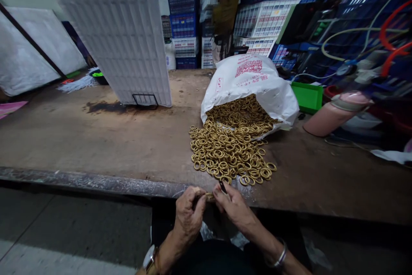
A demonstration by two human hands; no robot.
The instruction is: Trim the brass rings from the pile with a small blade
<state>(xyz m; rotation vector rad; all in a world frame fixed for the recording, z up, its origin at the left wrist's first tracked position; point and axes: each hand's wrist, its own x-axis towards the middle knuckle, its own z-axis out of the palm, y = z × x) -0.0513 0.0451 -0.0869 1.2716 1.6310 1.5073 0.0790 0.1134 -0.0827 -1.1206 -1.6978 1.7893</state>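
Just off the table's front edge, my left hand [188, 211] pinches a gold-coloured ring [209, 196] between thumb and fingers. Closed around a slim tool with a dark end [222, 186], my right hand [237, 209] meets the ring from the other side; the tool's working end is hidden by my fingers. Beyond both hands lies a loose heap of gold-coloured rings [225, 150]. They spill from the mouth of a white sack [247, 73] with red print, which lies on its side with many more rings inside.
The brown wooden table [128, 150] carries a tall white ribbed panel [128, 34] in a black wire stand [145, 100]. A pink bottle [337, 112] and a green tray [307, 97] are at the right. Stacked blue crates [183, 9] and white crates [262, 17] rise behind.
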